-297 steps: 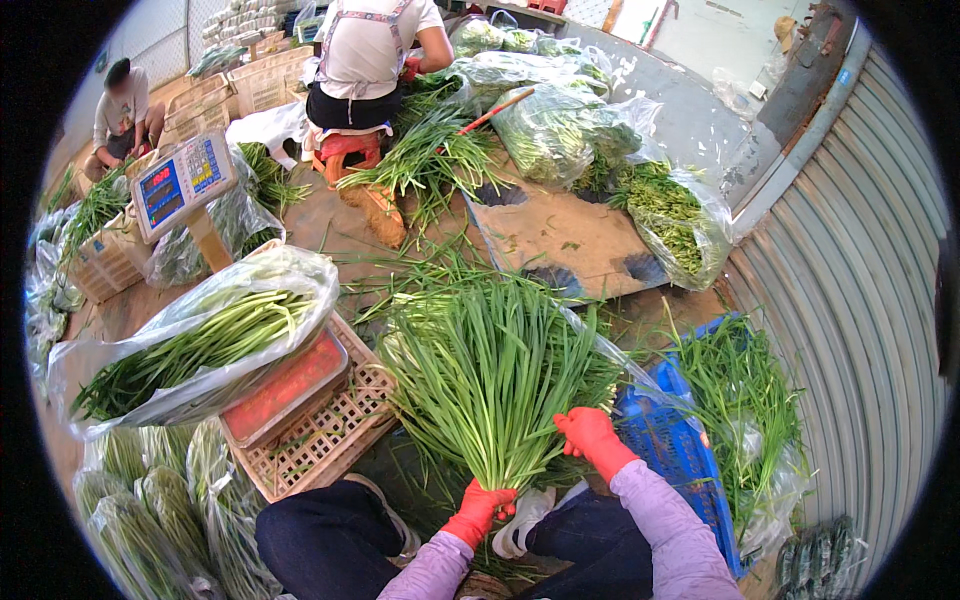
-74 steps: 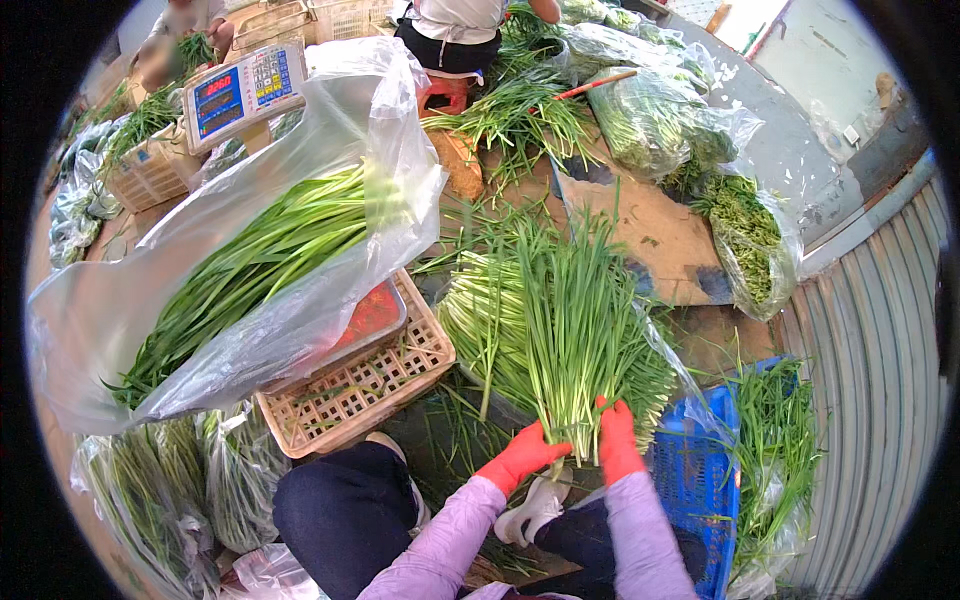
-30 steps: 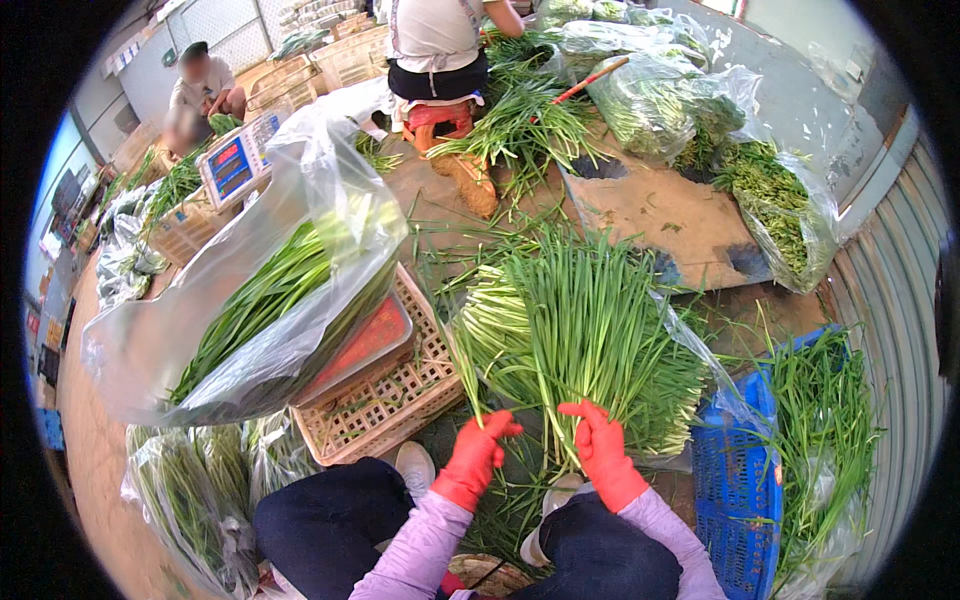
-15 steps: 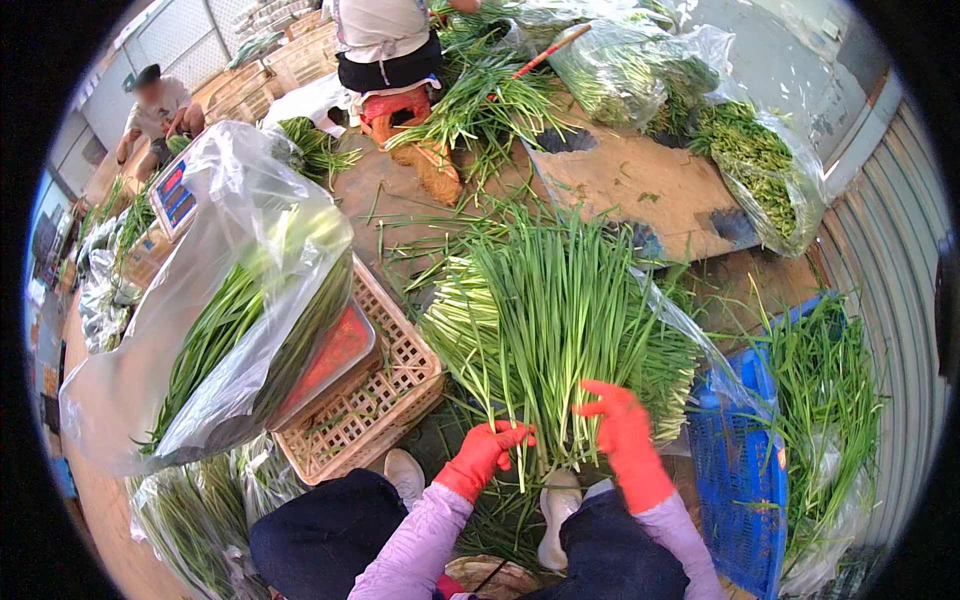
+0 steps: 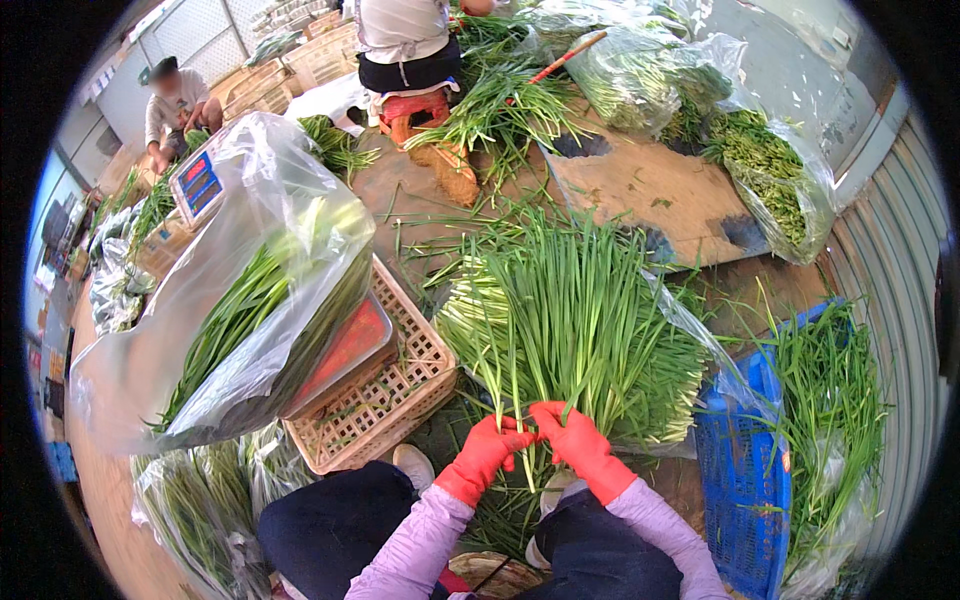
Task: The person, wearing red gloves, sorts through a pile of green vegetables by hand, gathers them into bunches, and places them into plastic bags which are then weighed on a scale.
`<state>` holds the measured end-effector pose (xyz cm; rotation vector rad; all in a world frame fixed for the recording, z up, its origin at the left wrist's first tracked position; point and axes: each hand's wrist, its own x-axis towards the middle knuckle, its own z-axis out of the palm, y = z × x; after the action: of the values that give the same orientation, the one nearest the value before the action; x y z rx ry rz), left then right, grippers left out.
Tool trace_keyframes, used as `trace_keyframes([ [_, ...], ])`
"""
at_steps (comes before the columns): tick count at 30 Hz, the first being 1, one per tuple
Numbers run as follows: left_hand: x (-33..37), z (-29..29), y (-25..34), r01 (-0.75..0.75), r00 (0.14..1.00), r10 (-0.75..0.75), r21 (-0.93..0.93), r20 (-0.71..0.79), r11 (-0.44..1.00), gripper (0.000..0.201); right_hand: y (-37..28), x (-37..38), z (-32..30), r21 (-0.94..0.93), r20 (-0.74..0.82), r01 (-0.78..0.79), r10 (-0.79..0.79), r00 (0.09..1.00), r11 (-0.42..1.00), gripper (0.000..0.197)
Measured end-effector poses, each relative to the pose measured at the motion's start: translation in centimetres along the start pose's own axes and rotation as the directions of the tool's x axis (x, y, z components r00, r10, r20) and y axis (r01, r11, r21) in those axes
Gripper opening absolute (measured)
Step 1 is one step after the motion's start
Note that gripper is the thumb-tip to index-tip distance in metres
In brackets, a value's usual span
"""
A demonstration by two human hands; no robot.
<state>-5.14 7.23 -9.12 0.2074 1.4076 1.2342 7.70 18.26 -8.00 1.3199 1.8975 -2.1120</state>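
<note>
While both gloved hands close on the chives (image 5: 575, 320), which fan out right of the basket (image 5: 385, 400), keep the left hand (image 5: 487, 452) and right hand (image 5: 575, 442) pinching near the cut ends, squaring the stems before tightening.

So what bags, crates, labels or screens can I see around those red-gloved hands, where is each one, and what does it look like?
Clear plastic bag: left, on the scale, bulging with long green stalks.
Scale display: behind that bag, blue panel with red patches.
Tan slotted crate: under the scale.
Blue crate: right, holding greens.
Clear bag of greens: upper right, beside the wall.
Bagged bundles: lower left.
</note>
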Motion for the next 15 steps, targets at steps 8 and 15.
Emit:
trace_keyframes([
  [8,-3.5,0.6,1.6,-0.085,0.995,0.085,-0.001,0.045,0.996,0.025,0.6,1.8,1.1,-0.304,0.063,0.326,-0.323,0.944,0.895,0.065],
  [15,-5.6,-4.3,3.1,-0.127,0.953,0.165,0.161,-0.255,0.979,0.028,-3.0,1.4,-5.4,0.187,-0.306,0.593,-0.527,0.793,0.783,0.040],
])
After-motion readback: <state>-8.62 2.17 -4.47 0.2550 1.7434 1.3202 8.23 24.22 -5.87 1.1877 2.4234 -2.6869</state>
